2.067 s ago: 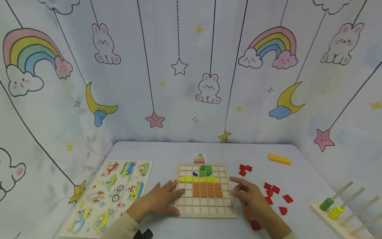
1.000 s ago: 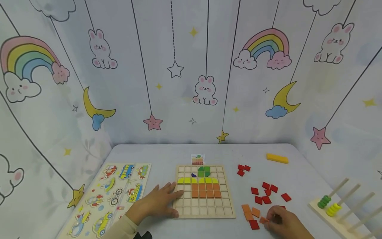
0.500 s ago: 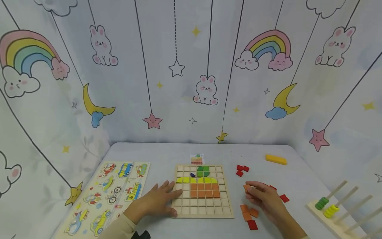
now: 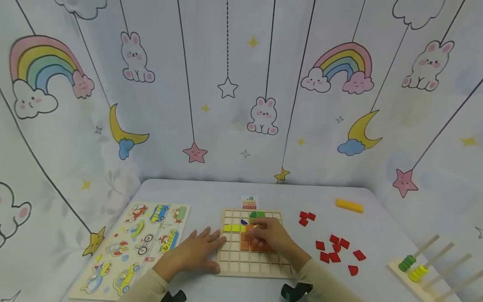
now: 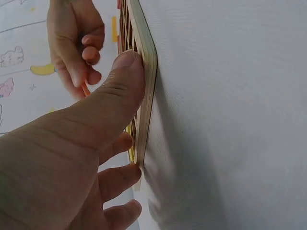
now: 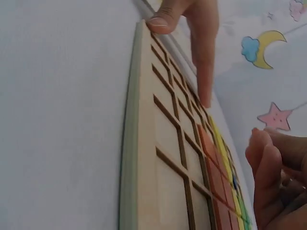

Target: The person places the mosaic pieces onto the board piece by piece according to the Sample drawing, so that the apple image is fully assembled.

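Observation:
A wooden grid board lies mid-table with two rows of orange tiles, a yellow row, green pieces and a small dark blue piece. My right hand is over the upper middle of the board and pinches an orange square tile between thumb and fingertips. That tile's edge also shows in the left wrist view. My left hand rests along the board's left side, fingers spread, thumb on the corner of the rim. My right hand and forearm cover part of the board.
Loose red pieces lie right of the board. A small pattern card lies behind it. At left is a vehicle puzzle board, at right a bead-peg stand, and farther back a yellow bar.
My right hand picked an orange tile from the loose ones right of the board and carried it up and left over the grid. My left hand stays at the board's left side.

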Demonstrator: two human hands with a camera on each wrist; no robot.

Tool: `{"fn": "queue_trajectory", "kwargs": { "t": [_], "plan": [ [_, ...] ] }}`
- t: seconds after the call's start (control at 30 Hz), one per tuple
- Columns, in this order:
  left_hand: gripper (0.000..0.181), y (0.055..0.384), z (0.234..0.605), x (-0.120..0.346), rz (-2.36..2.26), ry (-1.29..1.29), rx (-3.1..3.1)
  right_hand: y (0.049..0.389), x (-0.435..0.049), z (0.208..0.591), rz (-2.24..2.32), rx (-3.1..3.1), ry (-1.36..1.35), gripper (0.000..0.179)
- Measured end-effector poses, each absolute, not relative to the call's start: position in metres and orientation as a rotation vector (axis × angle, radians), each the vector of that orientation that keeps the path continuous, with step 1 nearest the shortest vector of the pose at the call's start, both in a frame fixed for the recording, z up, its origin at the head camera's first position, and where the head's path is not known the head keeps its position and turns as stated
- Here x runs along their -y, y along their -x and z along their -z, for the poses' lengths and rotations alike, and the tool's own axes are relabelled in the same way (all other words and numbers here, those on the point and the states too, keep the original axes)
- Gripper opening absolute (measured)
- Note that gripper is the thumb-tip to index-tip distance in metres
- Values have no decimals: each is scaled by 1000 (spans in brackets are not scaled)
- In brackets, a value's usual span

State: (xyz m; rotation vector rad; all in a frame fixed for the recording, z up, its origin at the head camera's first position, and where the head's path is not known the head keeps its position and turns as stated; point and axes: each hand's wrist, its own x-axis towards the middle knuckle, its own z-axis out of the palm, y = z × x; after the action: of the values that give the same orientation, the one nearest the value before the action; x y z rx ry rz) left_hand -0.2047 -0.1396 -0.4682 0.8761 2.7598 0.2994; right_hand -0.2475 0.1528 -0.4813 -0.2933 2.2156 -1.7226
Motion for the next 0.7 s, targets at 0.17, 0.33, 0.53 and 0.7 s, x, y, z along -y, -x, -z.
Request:
{"fn": "queue_trajectory", "kwargs": {
  "t": [0.17,0.33,0.53,0.7],
  "plan": [
    [89,205,471,141,-316,-867,-2758,250,-117,489,1334,-2581,475,35],
    [90,205,474,141,-335,-853,-2751,250,-103,494,991,-2840,576,31],
    [90,205,475,142,-341,-852,-2755,249,-98,497,981,-2825,546,33],
    [90,206,477,142,-352,-857,-2756,245,-115,488,1215,-2702,509,41]
  ]
}}
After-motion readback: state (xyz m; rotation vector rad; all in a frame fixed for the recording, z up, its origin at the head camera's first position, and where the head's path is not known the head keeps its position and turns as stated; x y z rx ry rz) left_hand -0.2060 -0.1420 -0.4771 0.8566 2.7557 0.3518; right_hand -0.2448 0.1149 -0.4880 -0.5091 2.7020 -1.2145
